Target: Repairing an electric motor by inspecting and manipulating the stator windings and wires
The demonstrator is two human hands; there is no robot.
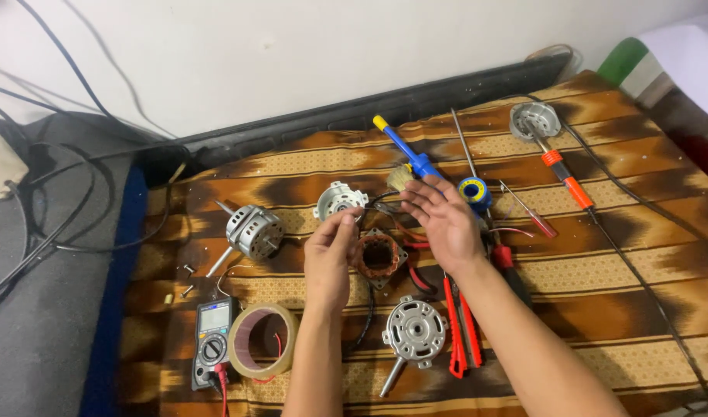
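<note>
My left hand hovers over the patterned cloth with thumb and fingers pinched together, seemingly on a thin dark wire that leads to the motor stator with copper windings just to its right. My right hand is above and to the right of the stator, fingers spread and holding nothing. A silver motor end cover lies just behind my left hand. A second motor housing with a shaft rests near my forearms.
On the brown patterned cloth lie a whole motor, a multimeter, a tape roll, red cutters, a blue desoldering pump, a solder spool, an orange soldering iron and small screws.
</note>
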